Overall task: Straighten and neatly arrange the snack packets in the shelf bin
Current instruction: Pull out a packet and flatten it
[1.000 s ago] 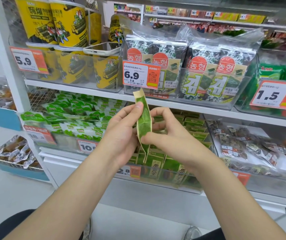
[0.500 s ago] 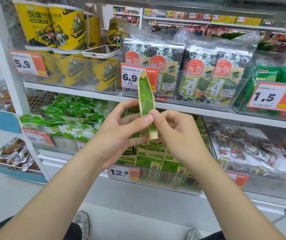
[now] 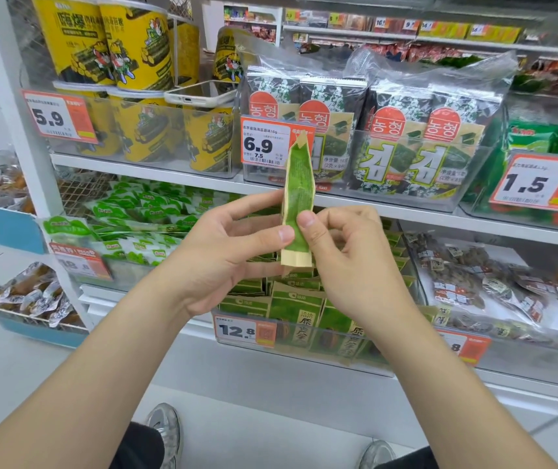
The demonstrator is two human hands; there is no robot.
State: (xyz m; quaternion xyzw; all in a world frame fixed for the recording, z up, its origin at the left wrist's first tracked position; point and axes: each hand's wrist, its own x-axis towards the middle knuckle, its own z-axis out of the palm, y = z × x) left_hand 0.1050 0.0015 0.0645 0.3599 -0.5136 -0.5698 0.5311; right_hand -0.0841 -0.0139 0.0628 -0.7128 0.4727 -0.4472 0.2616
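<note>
I hold a narrow green and tan snack packet [image 3: 298, 198] upright, edge-on, in front of the shelves. My left hand [image 3: 227, 255] pinches its lower part from the left with the thumb tip. My right hand [image 3: 342, 252] pinches it from the right, thumb on the green face. Below the hands sits the clear shelf bin [image 3: 304, 346] with a 12.8 price tag. Several matching green packets [image 3: 294, 313] stand in rows inside it, partly hidden by my hands.
Left of the bin lie green-and-white pouches [image 3: 135, 225]. Right of it sits a bin of dark wrapped snacks [image 3: 480, 286]. The shelf above carries yellow tubs [image 3: 128, 49], a phone [image 3: 200, 93] and seaweed packs [image 3: 416, 143]. My shoes [image 3: 166, 431] show on the white floor.
The packet has been turned and lifted upright, and my hands have shifted their pinch toward its lower half. The view has dropped slightly, showing my shoes.
</note>
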